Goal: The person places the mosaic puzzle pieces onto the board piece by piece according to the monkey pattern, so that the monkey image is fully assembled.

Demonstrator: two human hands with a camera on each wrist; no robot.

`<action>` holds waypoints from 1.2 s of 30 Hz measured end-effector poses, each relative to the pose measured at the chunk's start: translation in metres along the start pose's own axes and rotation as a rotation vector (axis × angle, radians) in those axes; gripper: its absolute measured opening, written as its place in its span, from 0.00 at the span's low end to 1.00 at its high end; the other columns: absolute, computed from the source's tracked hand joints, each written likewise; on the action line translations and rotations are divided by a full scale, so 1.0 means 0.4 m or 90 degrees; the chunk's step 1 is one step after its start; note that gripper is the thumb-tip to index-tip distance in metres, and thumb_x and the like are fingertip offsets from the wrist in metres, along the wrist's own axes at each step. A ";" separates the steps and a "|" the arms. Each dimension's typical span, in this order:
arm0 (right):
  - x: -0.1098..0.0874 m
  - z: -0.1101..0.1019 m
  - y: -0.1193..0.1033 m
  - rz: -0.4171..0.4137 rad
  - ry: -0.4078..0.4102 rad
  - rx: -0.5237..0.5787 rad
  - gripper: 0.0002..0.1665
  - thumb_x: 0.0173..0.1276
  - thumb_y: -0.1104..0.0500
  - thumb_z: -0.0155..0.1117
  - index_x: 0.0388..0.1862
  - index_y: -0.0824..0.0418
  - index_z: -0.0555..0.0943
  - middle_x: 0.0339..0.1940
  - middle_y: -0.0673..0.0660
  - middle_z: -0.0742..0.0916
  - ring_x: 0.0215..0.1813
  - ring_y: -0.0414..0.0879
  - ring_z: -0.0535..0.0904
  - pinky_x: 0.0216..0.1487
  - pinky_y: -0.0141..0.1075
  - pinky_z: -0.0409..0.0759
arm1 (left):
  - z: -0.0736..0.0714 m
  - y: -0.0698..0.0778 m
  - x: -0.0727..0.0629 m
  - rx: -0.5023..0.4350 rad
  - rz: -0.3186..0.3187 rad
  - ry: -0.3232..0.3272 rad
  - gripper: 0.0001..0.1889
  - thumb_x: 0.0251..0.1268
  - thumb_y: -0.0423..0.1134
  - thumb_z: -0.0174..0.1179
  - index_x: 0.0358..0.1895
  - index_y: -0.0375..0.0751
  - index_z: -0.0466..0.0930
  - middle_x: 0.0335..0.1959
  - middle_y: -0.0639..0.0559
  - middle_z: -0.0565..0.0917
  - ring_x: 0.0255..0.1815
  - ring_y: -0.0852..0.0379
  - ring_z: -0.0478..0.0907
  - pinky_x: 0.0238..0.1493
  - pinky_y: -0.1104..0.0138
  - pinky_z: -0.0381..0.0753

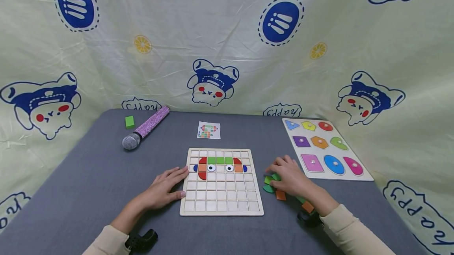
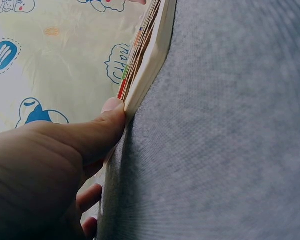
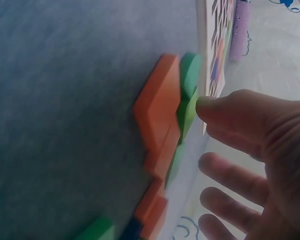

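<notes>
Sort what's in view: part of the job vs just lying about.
Job, by the look of it:
grid board, left hand at its edge
loose green and orange pieces, right hand over them
pattern card

Probably just lying about:
microphone
knobbed shape board
lone green square by the microphone (possibly a stray piece)

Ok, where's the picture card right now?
In the head view, the picture card lies on the table near the middle of its far edge, just beyond the grid board, right of the microphone.
</notes>
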State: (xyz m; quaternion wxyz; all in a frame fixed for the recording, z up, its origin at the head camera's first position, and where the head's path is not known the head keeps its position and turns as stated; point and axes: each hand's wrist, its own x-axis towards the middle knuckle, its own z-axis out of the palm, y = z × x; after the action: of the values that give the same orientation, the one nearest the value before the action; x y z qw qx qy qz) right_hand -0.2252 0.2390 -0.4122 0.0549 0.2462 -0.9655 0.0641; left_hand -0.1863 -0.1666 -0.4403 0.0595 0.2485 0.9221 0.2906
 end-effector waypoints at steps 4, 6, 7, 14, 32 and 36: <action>-0.006 0.001 0.014 0.001 -0.017 0.004 0.14 0.54 0.56 0.71 0.41 0.51 0.85 0.38 0.50 0.78 0.43 0.46 0.65 0.40 0.38 0.60 | 0.001 0.000 0.001 -0.002 -0.003 -0.002 0.34 0.66 0.48 0.57 0.72 0.42 0.58 0.74 0.45 0.60 0.74 0.37 0.52 0.65 0.36 0.51; -0.008 0.001 0.018 0.001 -0.027 0.006 0.14 0.54 0.56 0.71 0.41 0.51 0.85 0.38 0.51 0.78 0.43 0.46 0.65 0.40 0.38 0.60 | 0.001 0.000 0.001 -0.004 -0.005 -0.004 0.34 0.65 0.48 0.57 0.72 0.42 0.58 0.74 0.46 0.60 0.74 0.38 0.52 0.65 0.36 0.50; -0.008 0.001 0.020 0.000 -0.032 0.006 0.14 0.54 0.55 0.71 0.41 0.51 0.85 0.39 0.51 0.78 0.43 0.46 0.65 0.40 0.38 0.60 | 0.001 0.000 0.002 -0.003 -0.005 -0.004 0.34 0.66 0.48 0.57 0.72 0.42 0.58 0.74 0.46 0.60 0.74 0.38 0.52 0.65 0.36 0.50; -0.009 -0.001 0.023 -0.001 -0.050 0.012 0.15 0.53 0.53 0.73 0.41 0.51 0.85 0.38 0.50 0.78 0.43 0.46 0.64 0.39 0.38 0.60 | -0.001 0.000 0.003 -0.001 -0.011 -0.008 0.34 0.66 0.49 0.56 0.72 0.43 0.58 0.74 0.46 0.59 0.75 0.38 0.51 0.65 0.36 0.50; -0.013 0.005 0.018 0.009 -0.004 0.016 0.12 0.54 0.53 0.72 0.38 0.52 0.85 0.38 0.50 0.79 0.42 0.45 0.66 0.40 0.37 0.61 | 0.002 -0.001 0.003 -0.008 -0.014 -0.010 0.34 0.65 0.48 0.57 0.72 0.43 0.58 0.74 0.46 0.59 0.75 0.38 0.51 0.65 0.35 0.50; -0.007 -0.005 -0.004 0.003 0.006 0.025 0.12 0.55 0.53 0.71 0.39 0.52 0.86 0.38 0.50 0.79 0.43 0.45 0.65 0.41 0.38 0.62 | 0.002 -0.002 0.002 -0.005 -0.013 -0.008 0.34 0.65 0.48 0.57 0.72 0.43 0.58 0.74 0.46 0.59 0.75 0.38 0.51 0.65 0.35 0.50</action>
State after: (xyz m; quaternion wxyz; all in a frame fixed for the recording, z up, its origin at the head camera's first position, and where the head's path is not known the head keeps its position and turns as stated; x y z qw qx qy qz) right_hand -0.2218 0.2392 -0.4105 0.0543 0.2444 -0.9645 0.0840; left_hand -0.1871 -0.1662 -0.4414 0.0693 0.2408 0.9230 0.2921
